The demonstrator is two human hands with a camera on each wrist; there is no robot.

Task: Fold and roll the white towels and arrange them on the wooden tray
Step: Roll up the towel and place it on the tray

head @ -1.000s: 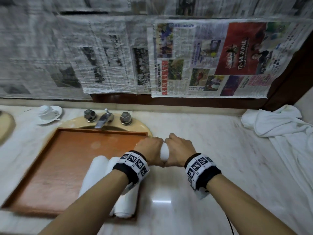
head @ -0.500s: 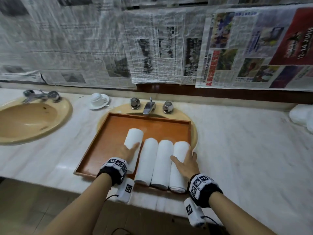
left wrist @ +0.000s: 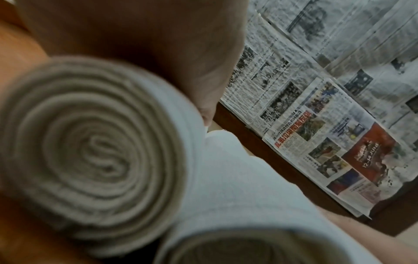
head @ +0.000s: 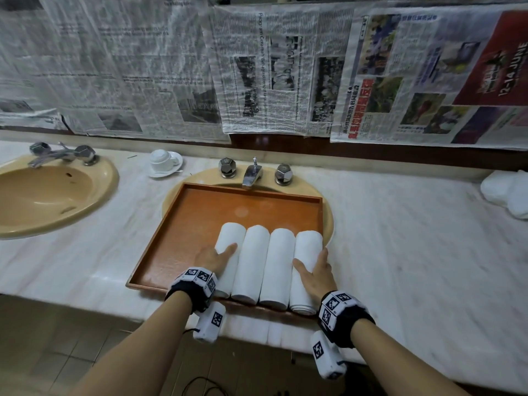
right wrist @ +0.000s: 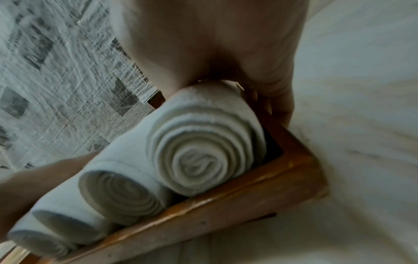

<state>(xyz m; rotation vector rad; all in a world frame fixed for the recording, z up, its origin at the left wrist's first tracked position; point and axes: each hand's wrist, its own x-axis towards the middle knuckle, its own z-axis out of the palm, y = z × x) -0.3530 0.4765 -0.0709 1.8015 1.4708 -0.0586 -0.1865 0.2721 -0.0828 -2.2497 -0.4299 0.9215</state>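
Four rolled white towels lie side by side, touching, in the near right part of the tray (head: 188, 224), their long axes running near to far and their spiral ends at the tray's near rim. The tray sits on top of the right sink (head: 328, 221), partly on the marble counter (head: 400, 252). The left hand (head: 213, 258) rests on the first towel (head: 228, 241), the leftmost roll, with the thumb laid out straight over its top and the other fingers down along its left flank; how much those curl I cannot tell. In the left wrist view the palm lies against that roll above its spiral end. The right hand (head: 315, 274) lies over the fourth towel (head: 307, 247), the rightmost roll, thumb stretched across toward the third towel (head: 278, 258), fingers extended along the roll's right side between it and the tray's right rim; the right wrist view shows them reaching down beside the rim. The second towel (head: 253, 258) lies between the first and third, untouched by either hand. A second sink (head: 51, 195) is at far left, an upturned cup (head: 161, 160) on a saucer stands between the two sinks, a loose towel heap (head: 508, 192) lies at far right, and newspaper (head: 271, 67) covers the wall.
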